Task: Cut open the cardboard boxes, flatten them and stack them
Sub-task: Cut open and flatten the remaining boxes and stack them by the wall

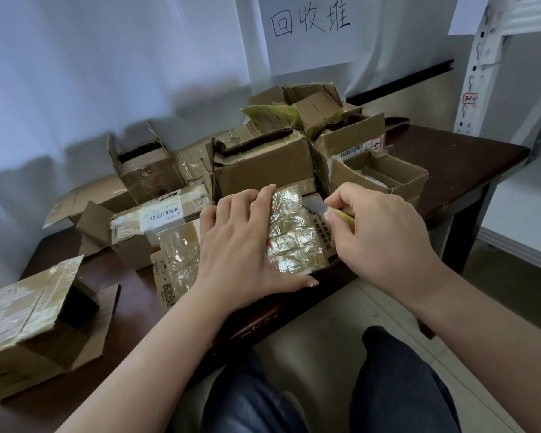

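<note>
Centre frame, worktop (469, 170) edge: my left hand (241, 245) presses flat on the small tape-wrapped brown cardboard box (291, 232). My right hand (378, 232) pinches a yellow-handled cutter (345, 217), blade at the box's far right end.

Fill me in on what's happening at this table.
A person is breaking down cardboard boxes at a dark wooden table. The left hand presses flat on a small tape-covered box at the table's near edge, while the right hand grips a small yellow-handled cutter at the box's far right end. More boxes, opened but not flattened, crowd the table behind, and another sits at the near left. A handwritten paper sign hangs on the wall.
</note>
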The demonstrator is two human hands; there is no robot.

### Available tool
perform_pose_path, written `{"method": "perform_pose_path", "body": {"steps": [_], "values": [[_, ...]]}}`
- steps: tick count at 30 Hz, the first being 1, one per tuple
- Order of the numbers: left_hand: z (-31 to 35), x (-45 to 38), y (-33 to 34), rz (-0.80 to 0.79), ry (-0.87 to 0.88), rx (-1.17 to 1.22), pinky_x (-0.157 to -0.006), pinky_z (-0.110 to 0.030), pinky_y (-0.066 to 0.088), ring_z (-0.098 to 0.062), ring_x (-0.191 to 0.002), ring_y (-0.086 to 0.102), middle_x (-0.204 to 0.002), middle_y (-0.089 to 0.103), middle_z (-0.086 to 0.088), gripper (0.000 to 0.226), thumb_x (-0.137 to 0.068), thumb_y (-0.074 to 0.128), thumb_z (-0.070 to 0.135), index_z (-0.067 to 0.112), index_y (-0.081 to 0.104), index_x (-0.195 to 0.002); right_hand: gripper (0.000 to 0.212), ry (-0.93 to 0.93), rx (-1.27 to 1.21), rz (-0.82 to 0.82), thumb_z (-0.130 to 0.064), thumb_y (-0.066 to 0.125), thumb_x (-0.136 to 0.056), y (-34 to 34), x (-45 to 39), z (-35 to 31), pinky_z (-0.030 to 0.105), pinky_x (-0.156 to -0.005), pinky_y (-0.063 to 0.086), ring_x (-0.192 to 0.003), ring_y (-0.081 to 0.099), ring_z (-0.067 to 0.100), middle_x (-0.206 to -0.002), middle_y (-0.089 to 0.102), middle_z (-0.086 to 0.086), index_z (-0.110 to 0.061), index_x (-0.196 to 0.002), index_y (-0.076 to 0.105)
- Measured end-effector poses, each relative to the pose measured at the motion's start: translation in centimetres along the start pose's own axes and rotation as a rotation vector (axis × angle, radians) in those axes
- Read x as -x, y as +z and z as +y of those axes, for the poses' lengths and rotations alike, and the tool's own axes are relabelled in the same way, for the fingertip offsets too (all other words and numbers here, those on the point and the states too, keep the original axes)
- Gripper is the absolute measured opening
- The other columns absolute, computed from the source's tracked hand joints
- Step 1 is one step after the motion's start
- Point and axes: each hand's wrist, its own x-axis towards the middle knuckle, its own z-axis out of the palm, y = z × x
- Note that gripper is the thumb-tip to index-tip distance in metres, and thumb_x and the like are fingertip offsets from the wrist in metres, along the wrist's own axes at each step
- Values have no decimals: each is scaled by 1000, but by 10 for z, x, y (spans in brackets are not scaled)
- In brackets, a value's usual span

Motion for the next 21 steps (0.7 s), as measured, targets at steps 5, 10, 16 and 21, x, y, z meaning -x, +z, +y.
{"method": "perform_pose_path", "body": {"steps": [5,10,16,21], "values": [[1,-2,2,-35,-1,-18,-107,-41,20,-25,-125,38,-136,43,-2,133,-45,32,100,20,28,-150,13,-44,127,-39,-27,52,-95,1,-4,-1,24,-48,29,-68,54,17,-77,62,-5,-23,-104,60],[0,-4,10,13,-36,-4,-100,-40,23,-27,-119,44,-131,50,-6,83,-88,19,73,18,34,-148,13,-110,190,-57,-25,51,-95,-2,-3,-5,15,-46,22,-62,48,16,-77,64,-3,-20,-104,60],[2,-4,17,82,-47,-38,-95,-46,34,-31,-114,49,-128,55,-9,60,-99,25,50,16,39,-146,11,-103,187,-81,-23,51,-95,-4,10,-1,16,-47,28,-62,54,17,-72,61,-4,-19,-100,60],[1,-4,17,64,-38,-54,-96,-45,32,-30,-116,48,-129,53,-9,59,-100,26,50,17,37,-147,11,-88,174,-98,-24,51,-95,-8,21,3,16,-48,29,-63,55,16,-72,62,-5,-19,-99,60]]}}
